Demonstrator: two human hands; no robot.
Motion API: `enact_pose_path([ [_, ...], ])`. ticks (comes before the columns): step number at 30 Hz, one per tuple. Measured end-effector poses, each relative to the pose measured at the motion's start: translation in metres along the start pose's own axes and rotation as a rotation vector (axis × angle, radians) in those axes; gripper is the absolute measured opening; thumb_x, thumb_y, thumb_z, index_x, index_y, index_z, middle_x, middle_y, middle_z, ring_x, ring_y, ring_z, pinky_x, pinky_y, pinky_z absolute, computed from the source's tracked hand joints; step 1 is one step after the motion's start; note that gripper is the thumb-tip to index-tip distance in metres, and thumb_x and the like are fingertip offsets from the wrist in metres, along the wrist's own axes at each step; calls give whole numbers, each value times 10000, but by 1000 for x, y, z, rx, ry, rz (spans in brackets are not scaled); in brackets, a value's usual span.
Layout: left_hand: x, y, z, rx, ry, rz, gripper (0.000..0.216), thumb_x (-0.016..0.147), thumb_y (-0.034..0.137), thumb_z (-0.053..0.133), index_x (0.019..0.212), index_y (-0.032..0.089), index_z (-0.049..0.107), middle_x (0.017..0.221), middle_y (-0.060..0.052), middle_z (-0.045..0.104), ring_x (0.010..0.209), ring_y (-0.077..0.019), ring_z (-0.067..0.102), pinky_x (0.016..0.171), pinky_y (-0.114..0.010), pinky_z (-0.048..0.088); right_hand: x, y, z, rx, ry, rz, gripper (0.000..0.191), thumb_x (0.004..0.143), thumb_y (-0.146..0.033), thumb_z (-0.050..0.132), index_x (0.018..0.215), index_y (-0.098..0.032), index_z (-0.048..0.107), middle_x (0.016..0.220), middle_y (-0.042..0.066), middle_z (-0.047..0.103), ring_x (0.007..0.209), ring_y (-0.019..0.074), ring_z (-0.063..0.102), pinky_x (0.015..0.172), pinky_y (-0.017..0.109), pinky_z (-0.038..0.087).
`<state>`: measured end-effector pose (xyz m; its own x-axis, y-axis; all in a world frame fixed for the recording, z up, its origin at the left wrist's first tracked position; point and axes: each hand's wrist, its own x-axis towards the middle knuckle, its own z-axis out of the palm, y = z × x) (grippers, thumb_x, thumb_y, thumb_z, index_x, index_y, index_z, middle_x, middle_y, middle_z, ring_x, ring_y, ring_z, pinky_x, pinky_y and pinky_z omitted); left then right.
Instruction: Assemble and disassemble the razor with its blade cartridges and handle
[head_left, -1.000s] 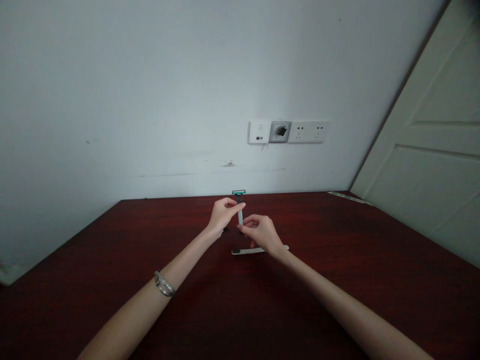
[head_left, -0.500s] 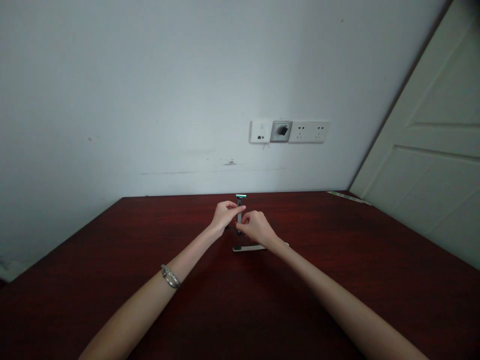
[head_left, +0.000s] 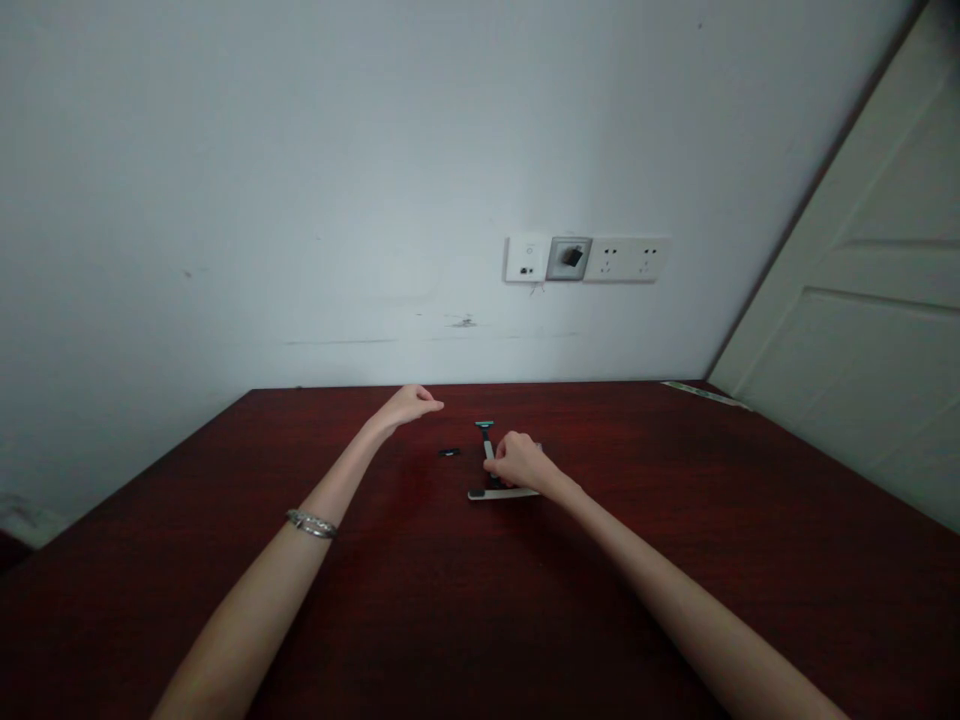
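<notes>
A razor (head_left: pixel 488 448) with a green-edged head and a grey-and-black handle tilts over the table, its head pointing to the wall. My right hand (head_left: pixel 519 458) is closed on the lower handle. My left hand (head_left: pixel 409 404) hangs in the air to the left of the razor, apart from it, with thumb and fingers drawn together and nothing visible in them. Between the hands lies a small black piece (head_left: pixel 448 453), perhaps a razor head. A pale bar with a dark end (head_left: pixel 502 494) lies nearer to me, partly under my right hand.
The dark red table (head_left: pixel 480 600) runs back to a white wall (head_left: pixel 375 200). Sockets with a black plug (head_left: pixel 572 257) are set in the wall. A patterned strip (head_left: pixel 703 394) lies at the back right edge, by a white door (head_left: pixel 862 260).
My left hand has let go of the razor and moved left and up, uncovering the small black piece. My right hand has brought the razor lower, and its handle now leans.
</notes>
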<state>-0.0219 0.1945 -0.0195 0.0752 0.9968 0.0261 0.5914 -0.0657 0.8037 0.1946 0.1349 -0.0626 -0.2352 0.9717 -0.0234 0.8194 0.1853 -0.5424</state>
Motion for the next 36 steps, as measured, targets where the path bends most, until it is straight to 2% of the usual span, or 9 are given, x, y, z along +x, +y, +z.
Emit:
enact_pose_path([
  [4, -1, -1, 1, 22, 8, -15, 269, 554, 393, 704, 608, 147, 610, 500, 6, 520, 468, -109, 415, 469, -234, 253, 0, 0, 3, -33, -21, 5, 278, 697, -281, 551, 453, -159, 607, 513, 86, 646, 548, 168, 621, 545, 218, 436],
  [10, -3, -2, 2, 79, -30, -7, 263, 589, 399, 673, 574, 152, 585, 465, 10, 489, 450, -107, 396, 461, -234, 257, 3, 3, 7, -102, 31, -21, 224, 677, -339, 591, 567, -155, 656, 662, 114, 690, 681, 213, 648, 557, 235, 419],
  [18, -2, -2, 4, 172, -78, 0, 251, 596, 394, 657, 557, 153, 597, 467, -3, 483, 431, -113, 394, 429, -236, 276, 4, 7, 8, -114, 13, -68, 224, 673, -339, 583, 533, -167, 620, 628, 95, 671, 636, 200, 628, 498, 232, 353],
  [25, -2, -6, 3, 236, -74, -27, 264, 620, 396, 640, 579, 138, 609, 473, -2, 474, 438, -109, 396, 414, -224, 287, 1, 5, 6, -117, 1, -74, 212, 686, -322, 574, 559, -161, 625, 632, 95, 667, 626, 191, 619, 509, 234, 351],
  [36, -3, -4, 3, 338, -146, -58, 323, 689, 437, 571, 685, 115, 608, 538, -3, 505, 466, -96, 416, 421, -209, 307, 3, 7, 7, -136, -11, -75, 215, 700, -311, 550, 588, -155, 648, 645, 91, 671, 644, 185, 617, 533, 233, 349],
])
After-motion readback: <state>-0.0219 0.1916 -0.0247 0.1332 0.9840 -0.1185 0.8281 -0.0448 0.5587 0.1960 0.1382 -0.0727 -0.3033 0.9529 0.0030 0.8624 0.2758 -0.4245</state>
